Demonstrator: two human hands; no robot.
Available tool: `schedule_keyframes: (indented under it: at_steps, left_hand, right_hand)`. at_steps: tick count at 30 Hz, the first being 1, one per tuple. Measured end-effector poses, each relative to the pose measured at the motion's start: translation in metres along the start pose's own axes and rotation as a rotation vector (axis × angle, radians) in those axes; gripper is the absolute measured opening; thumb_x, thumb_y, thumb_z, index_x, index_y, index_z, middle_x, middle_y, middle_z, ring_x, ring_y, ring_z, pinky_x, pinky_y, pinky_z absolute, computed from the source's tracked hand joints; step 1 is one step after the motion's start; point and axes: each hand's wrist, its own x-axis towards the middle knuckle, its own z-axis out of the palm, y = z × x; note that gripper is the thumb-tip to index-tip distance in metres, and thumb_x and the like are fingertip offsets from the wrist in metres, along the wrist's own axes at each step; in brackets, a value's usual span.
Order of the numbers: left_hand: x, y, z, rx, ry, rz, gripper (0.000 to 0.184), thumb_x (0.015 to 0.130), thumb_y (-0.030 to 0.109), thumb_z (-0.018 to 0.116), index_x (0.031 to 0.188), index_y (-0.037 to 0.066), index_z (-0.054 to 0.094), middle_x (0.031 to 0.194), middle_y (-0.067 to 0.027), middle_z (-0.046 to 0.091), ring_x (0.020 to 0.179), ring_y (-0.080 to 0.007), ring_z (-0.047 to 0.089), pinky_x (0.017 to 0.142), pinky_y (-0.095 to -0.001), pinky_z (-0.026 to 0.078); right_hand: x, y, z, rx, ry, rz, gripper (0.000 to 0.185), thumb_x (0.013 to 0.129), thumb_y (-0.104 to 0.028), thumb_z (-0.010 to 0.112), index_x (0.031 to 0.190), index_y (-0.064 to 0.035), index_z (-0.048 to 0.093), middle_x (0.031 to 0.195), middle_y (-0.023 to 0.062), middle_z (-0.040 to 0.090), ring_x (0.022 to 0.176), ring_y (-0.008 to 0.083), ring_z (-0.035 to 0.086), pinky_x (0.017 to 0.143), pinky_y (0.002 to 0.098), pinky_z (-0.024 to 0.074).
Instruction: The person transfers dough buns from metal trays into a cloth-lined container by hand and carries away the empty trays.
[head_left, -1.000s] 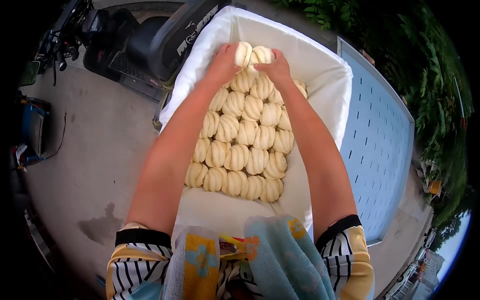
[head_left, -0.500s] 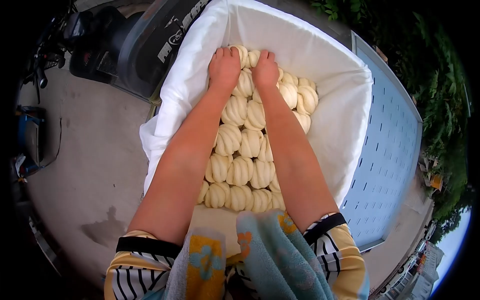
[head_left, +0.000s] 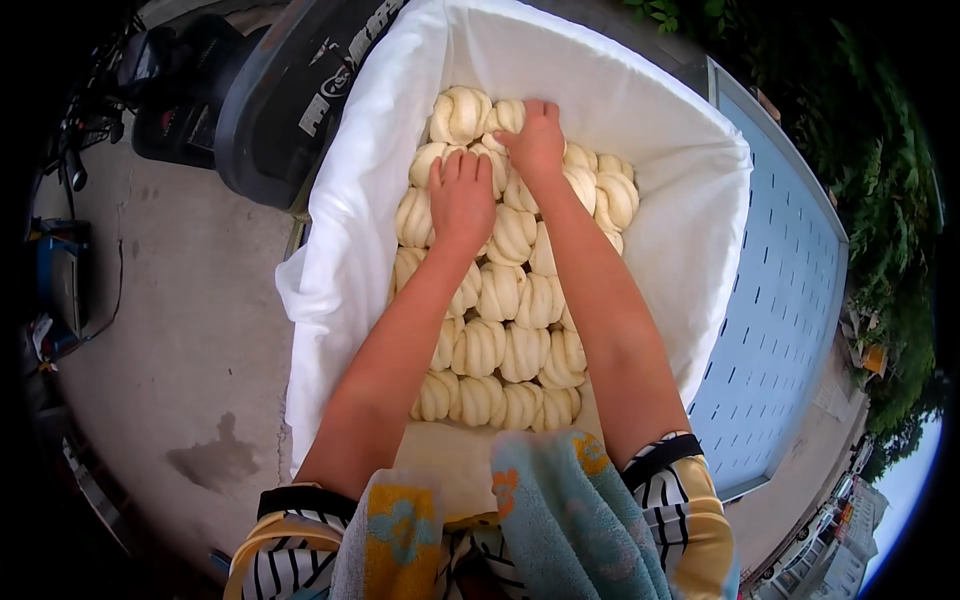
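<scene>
Several pale twisted dough rolls (head_left: 479,347) lie in close rows inside a deep box lined with white cloth (head_left: 685,200). My left hand (head_left: 465,205) rests over rolls near the left side, its fingers stretched forward and slightly apart on top of them. Farther up and to the right, my right hand (head_left: 536,145) curls around a small dough roll (head_left: 507,117) in the farthest row, thumb on the near side; its palm side is hidden. Just left of that one sits a larger roll (head_left: 461,114). My forearms cover parts of the rows.
A dark vehicle part with white lettering (head_left: 340,85) stands against the box's upper left. To the right lies a light blue slotted panel (head_left: 775,300). Concrete ground (head_left: 190,330) stretches left, and leafy plants (head_left: 850,130) grow at upper right. A patterned towel (head_left: 570,510) hangs in front of me.
My left hand has drawn back toward me from the farthest row, uncovering the large roll there. The right hand has shifted slightly right and stays by the same row.
</scene>
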Motion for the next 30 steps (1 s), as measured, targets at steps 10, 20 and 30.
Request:
schedule_keyframes:
  at_steps: [10, 20, 30]
  left_hand:
    - [0.030, -0.019, 0.004, -0.107, -0.137, -0.095, 0.070, 0.095, 0.046, 0.054, 0.148, 0.004, 0.038, 0.156, -0.0119, 0.034, 0.146, -0.0274, 0.027, 0.118, -0.0499, 0.021]
    - [0.059, 0.017, -0.043, 0.103, -0.377, -0.054, 0.084, 0.092, 0.058, 0.056, 0.154, 0.012, 0.024, 0.161, -0.0083, 0.024, 0.148, -0.0251, 0.021, 0.114, -0.0594, 0.022]
    - [-0.093, 0.264, -0.284, -0.671, -0.186, 0.552, 0.041, 0.092, 0.016, 0.066, 0.129, 0.001, 0.058, 0.134, -0.0170, 0.058, 0.126, -0.0315, 0.054, 0.106, -0.0376, 0.041]
  right_hand:
    - [-0.004, 0.006, 0.015, -0.093, -0.200, -0.004, 0.066, 0.084, -0.035, 0.072, 0.137, -0.0054, 0.045, 0.142, 0.0196, 0.042, 0.121, 0.0363, 0.051, 0.101, 0.0453, 0.0451]
    - [-0.203, 0.018, -0.270, 0.077, -0.038, -0.359, 0.051, 0.085, -0.024, 0.074, 0.131, -0.0076, 0.058, 0.134, 0.0132, 0.058, 0.126, 0.0324, 0.052, 0.105, 0.0422, 0.0409]
    - [-0.687, 0.246, -0.421, 0.044, 0.326, 0.672, 0.039, 0.087, -0.020, 0.072, 0.121, -0.0030, 0.064, 0.123, 0.0149, 0.066, 0.112, 0.0285, 0.062, 0.094, 0.0369, 0.0489]
